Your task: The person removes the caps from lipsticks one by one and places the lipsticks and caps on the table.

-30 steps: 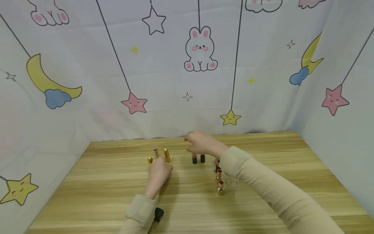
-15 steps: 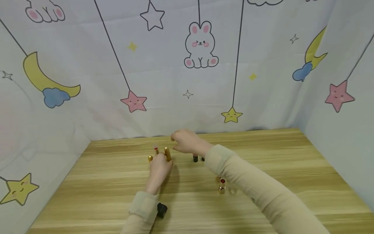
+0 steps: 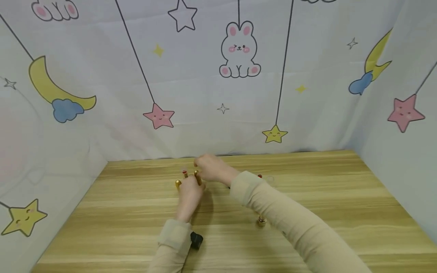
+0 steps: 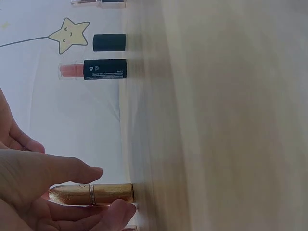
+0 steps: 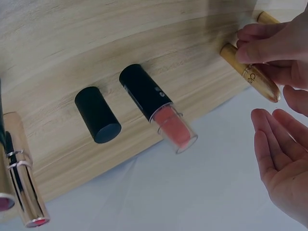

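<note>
A gold lipstick tube [image 3: 197,176] stands upright on the table. My left hand [image 3: 191,191] holds it near its base between thumb and fingers, as the left wrist view shows with the tube [image 4: 113,194]. Just beyond the tube's top is my right hand [image 3: 212,167]; in the right wrist view that hand [image 5: 284,159] has loosely bent fingers apart from the tube. A second gold tube [image 3: 178,183] and a red lipstick [image 3: 184,173] stand beside the left hand. Nearby are a pink lipstick in a black base [image 5: 144,91] and a black cap [image 5: 98,115].
Rose-gold lipsticks [image 5: 21,173] stand further right, and a gold lipstick base [image 3: 261,221] shows below the right sleeve. A black object [image 3: 196,240] lies against the left sleeve. White patterned cloth [image 3: 205,94] hangs behind the wooden table.
My right hand has moved left, from above the black lipstick to the gold tube. My left hand has shifted slightly forward around that tube. The right sleeve now covers more lipsticks.
</note>
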`<state>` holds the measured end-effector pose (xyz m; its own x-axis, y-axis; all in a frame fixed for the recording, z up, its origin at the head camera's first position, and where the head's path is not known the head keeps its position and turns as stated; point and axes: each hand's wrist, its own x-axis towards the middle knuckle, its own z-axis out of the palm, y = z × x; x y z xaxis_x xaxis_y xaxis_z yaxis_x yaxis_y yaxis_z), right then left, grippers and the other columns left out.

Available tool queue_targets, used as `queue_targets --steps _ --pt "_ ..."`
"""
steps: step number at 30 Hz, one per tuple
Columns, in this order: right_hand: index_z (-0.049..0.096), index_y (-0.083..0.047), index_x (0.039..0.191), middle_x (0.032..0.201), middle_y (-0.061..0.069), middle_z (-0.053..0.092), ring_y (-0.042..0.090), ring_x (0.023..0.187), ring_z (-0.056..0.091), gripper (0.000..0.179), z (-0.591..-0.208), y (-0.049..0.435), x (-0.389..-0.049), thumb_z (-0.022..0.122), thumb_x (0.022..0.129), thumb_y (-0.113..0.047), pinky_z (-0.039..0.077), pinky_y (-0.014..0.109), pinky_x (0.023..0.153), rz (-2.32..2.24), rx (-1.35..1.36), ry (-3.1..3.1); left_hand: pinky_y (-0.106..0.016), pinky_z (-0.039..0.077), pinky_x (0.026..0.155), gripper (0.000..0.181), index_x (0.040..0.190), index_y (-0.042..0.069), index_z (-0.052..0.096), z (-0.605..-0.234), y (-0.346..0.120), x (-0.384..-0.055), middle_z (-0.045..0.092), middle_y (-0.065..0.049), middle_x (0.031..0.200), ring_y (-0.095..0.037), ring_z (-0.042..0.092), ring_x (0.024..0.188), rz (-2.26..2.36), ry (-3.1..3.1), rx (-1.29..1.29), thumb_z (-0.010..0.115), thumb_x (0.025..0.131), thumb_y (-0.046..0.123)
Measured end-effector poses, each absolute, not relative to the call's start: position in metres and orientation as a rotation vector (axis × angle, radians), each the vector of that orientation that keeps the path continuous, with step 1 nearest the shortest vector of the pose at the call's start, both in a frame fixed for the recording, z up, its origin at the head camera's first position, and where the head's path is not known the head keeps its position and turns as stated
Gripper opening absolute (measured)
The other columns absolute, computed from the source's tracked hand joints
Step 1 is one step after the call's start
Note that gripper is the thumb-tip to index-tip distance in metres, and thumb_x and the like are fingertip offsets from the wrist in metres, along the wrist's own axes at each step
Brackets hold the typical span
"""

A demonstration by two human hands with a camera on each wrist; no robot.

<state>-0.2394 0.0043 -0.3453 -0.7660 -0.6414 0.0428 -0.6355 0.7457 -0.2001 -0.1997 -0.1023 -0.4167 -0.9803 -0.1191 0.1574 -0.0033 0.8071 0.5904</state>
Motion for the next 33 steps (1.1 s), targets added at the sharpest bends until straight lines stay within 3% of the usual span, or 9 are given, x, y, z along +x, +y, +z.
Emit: queue_targets --steps 6,13,22,25,33 --pt "0.065 -0.004 0.113 0.108 0.008 0.069 0.018 0.088 0.064 0.022 -0.353 -0.003 -0.241 0.061 0.092 -0.009 0.052 0.026 0.073 -0.302 -1.070 2.912 -0.027 0.028 0.045 0.030 0.060 0.012 0.037 -0.419 -0.101 -0.202 0.037 -0.001 0.057 -0.017 0.037 0.051 -0.908 -2.744 0.094 0.058 0.078 0.001" --pt "0.066 -0.006 0.089 0.088 0.007 0.068 0.012 0.065 0.047 0.007 -0.357 -0.003 -0.243 0.059 0.091 -0.005 0.038 0.021 0.058 -0.292 -1.098 2.946 -0.031 0.033 0.046 0.024 0.060 0.009 0.044 -0.420 -0.098 -0.203 0.042 -0.003 0.057 -0.019 0.038 0.052 -0.863 -2.692 0.049 0.060 0.075 -0.001" --pt "0.064 -0.008 0.080 0.076 0.003 0.062 0.012 0.063 0.044 0.008 -0.358 0.000 -0.242 0.062 0.088 -0.006 0.036 0.023 0.055 -0.261 -1.101 2.970 -0.042 0.043 0.053 0.016 0.065 0.002 0.052 -0.424 -0.097 -0.203 0.054 -0.014 0.059 -0.026 0.048 0.053 -0.821 -2.607 -0.004 0.065 0.074 0.001" --pt "0.065 -0.008 0.082 0.077 0.004 0.063 0.013 0.064 0.045 0.007 -0.358 0.002 -0.241 0.062 0.087 -0.006 0.037 0.024 0.056 -0.250 -1.093 2.976 -0.041 0.042 0.050 0.017 0.066 0.003 0.052 -0.424 -0.096 -0.203 0.056 -0.015 0.060 -0.026 0.049 0.054 -0.822 -2.632 0.027 0.065 0.076 0.003" --pt "0.066 -0.009 0.085 0.082 0.005 0.067 0.011 0.065 0.046 0.007 -0.358 0.008 -0.238 0.061 0.090 -0.007 0.038 0.021 0.057 -0.240 -1.104 2.948 -0.031 0.031 0.045 0.017 0.066 0.007 0.051 -0.421 -0.094 -0.203 0.047 -0.006 0.059 -0.019 0.039 0.054 -0.822 -2.708 0.074 0.061 0.078 0.001"
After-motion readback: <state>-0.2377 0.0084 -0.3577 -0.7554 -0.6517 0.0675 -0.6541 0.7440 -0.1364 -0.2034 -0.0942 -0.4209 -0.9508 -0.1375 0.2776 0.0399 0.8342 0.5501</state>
